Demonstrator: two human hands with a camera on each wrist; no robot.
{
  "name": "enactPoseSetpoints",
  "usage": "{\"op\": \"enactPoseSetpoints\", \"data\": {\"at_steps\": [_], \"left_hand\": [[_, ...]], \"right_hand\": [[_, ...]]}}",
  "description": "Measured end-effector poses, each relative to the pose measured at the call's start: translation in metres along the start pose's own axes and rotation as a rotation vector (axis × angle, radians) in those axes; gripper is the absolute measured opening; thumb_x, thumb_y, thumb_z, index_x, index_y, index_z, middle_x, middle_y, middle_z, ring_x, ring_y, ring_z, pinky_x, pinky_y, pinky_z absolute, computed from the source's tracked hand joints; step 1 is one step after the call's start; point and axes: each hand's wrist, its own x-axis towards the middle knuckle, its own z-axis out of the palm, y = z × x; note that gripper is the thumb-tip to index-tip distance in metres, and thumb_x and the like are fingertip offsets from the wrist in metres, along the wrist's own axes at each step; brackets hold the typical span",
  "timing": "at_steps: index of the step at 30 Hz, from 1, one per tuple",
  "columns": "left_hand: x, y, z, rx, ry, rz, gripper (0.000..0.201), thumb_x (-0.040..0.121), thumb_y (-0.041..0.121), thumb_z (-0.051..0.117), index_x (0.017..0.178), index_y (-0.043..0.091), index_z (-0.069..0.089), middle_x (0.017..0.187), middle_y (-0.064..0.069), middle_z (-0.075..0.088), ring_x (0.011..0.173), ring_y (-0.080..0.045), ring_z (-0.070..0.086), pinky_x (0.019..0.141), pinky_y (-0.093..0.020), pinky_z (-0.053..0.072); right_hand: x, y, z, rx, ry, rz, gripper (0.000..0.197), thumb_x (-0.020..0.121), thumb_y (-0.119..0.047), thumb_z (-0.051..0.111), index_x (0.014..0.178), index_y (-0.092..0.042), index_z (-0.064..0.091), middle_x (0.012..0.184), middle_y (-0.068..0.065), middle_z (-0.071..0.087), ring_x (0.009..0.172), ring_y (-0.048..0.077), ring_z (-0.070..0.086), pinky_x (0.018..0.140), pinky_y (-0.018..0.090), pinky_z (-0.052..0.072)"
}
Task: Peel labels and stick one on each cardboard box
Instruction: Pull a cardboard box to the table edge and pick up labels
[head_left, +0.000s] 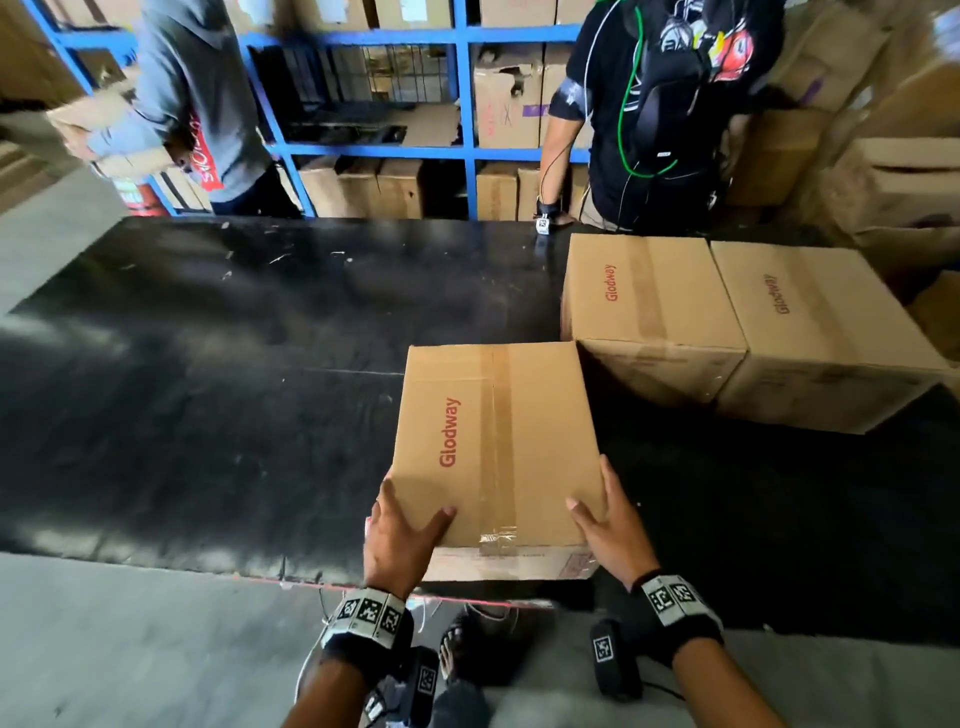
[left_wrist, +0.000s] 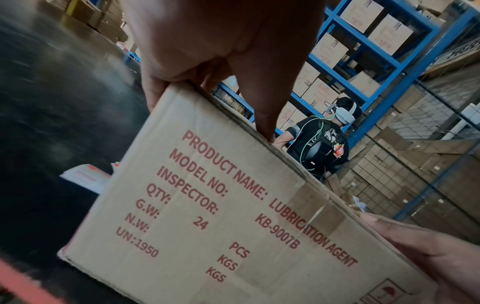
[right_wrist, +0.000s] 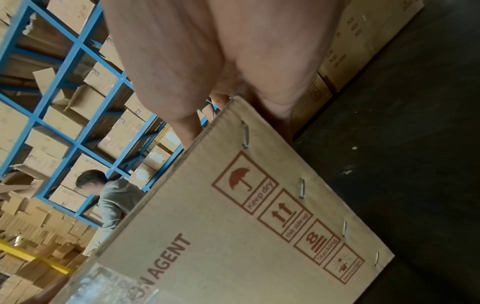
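Note:
A brown cardboard box (head_left: 493, 441) printed "Glodway", taped along its top seam, stands at the near edge of the black table (head_left: 208, 389). My left hand (head_left: 402, 530) lies at its near left corner, thumb on top and fingers straight down the left side. At the near right corner my right hand (head_left: 610, 519) does the same along the right side. The left wrist view shows the printed front of the box (left_wrist: 221, 205) under my left hand (left_wrist: 207, 51). In the right wrist view my right hand (right_wrist: 221, 61) is at the stapled corner of the box (right_wrist: 233, 226).
Two more taped boxes (head_left: 649, 296) (head_left: 810, 322) stand side by side at the back right, the nearer one almost touching my box. Across the table stand a person in grey (head_left: 197, 104) and a person in black (head_left: 660, 104). Blue shelving (head_left: 467, 36) holds cartons behind them.

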Motion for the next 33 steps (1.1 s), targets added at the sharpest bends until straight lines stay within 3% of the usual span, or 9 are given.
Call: {"op": "enactPoseSetpoints", "data": {"at_steps": [4,9,13,16,19,21,25,29,33], "left_hand": [[-0.007,-0.001,-0.005,0.003,-0.017,0.021,0.107,0.063,0.078,0.067,0.145,0.023,0.027,0.138,-0.008,0.054,0.118,-0.033,0.056,0.097,-0.05,0.051],[0.001,0.015,-0.007,-0.012,-0.065,0.041,0.109,0.07,0.067,0.073,0.152,0.021,0.019,0.143,-0.011,0.047,0.125,-0.031,0.051,0.102,-0.044,0.046],[0.004,0.023,-0.007,0.007,-0.096,0.052,0.098,0.079,0.06,0.071,0.151,0.018,0.021,0.143,-0.01,0.047,0.127,-0.032,0.049,0.102,-0.042,0.042],[0.015,0.009,-0.019,-0.082,-0.142,0.129,0.07,0.093,0.054,0.055,0.149,0.018,0.033,0.144,-0.011,0.05,0.127,-0.034,0.052,0.103,-0.04,0.042],[0.038,-0.027,-0.033,-0.131,-0.148,0.043,0.044,0.104,0.041,0.037,0.133,0.012,0.054,0.135,-0.02,0.06,0.12,-0.039,0.057,0.099,-0.041,0.044],[0.058,-0.061,-0.04,-0.058,-0.158,-0.023,0.034,0.103,0.03,0.043,0.123,0.008,0.06,0.127,-0.021,0.064,0.115,-0.04,0.06,0.094,-0.04,0.046],[0.091,-0.111,-0.039,0.207,-0.265,-0.004,0.029,0.091,0.021,0.059,0.118,0.01,0.065,0.119,-0.018,0.068,0.109,-0.039,0.063,0.089,-0.039,0.049],[0.116,-0.137,-0.024,0.347,-0.352,0.111,0.037,0.089,0.025,0.064,0.123,0.012,0.064,0.125,-0.017,0.061,0.113,-0.038,0.06,0.094,-0.038,0.048],[0.128,-0.144,-0.008,0.442,-0.363,0.176,0.041,0.086,0.026,0.067,0.125,0.016,0.063,0.13,-0.013,0.052,0.115,-0.034,0.052,0.102,-0.037,0.039]], "right_hand": [[-0.015,0.005,0.003,-0.02,0.014,0.005,0.091,0.099,-0.037,0.065,0.166,-0.021,0.005,0.169,0.005,0.029,0.151,0.023,0.039,0.125,0.047,0.033],[-0.01,-0.004,-0.001,-0.026,0.055,0.03,0.087,0.102,-0.03,0.063,0.166,-0.019,0.006,0.168,0.007,0.032,0.15,0.026,0.04,0.124,0.041,0.033],[0.001,-0.006,-0.007,-0.076,0.042,0.044,0.087,0.102,-0.033,0.062,0.166,-0.021,0.005,0.168,0.005,0.032,0.15,0.026,0.04,0.124,0.045,0.033],[0.001,-0.014,0.006,-0.228,0.144,0.025,0.077,0.102,-0.025,0.063,0.165,-0.014,0.019,0.167,0.011,0.031,0.153,0.032,0.034,0.125,0.045,0.03],[-0.008,-0.033,0.039,-0.523,0.197,-0.077,0.071,0.101,-0.033,0.063,0.161,-0.014,0.031,0.173,0.01,0.017,0.16,0.032,0.013,0.13,0.051,0.016],[-0.015,-0.052,0.074,-0.598,0.126,-0.19,0.065,0.101,-0.043,0.06,0.158,-0.017,0.039,0.173,0.008,0.016,0.16,0.032,0.009,0.13,0.055,0.014],[-0.017,-0.076,0.136,-0.663,0.006,-0.339,0.074,0.094,-0.067,0.041,0.151,-0.021,0.05,0.17,0.009,0.029,0.157,0.035,0.024,0.122,0.064,0.028],[-0.013,-0.088,0.181,-0.724,-0.057,-0.337,0.081,0.085,-0.073,0.042,0.151,-0.026,0.052,0.169,0.007,0.032,0.157,0.036,0.026,0.122,0.068,0.02],[-0.009,-0.095,0.191,-0.684,-0.024,-0.295,0.087,0.081,-0.077,0.041,0.15,-0.025,0.054,0.169,0.008,0.031,0.158,0.035,0.021,0.124,0.067,0.004]]}}
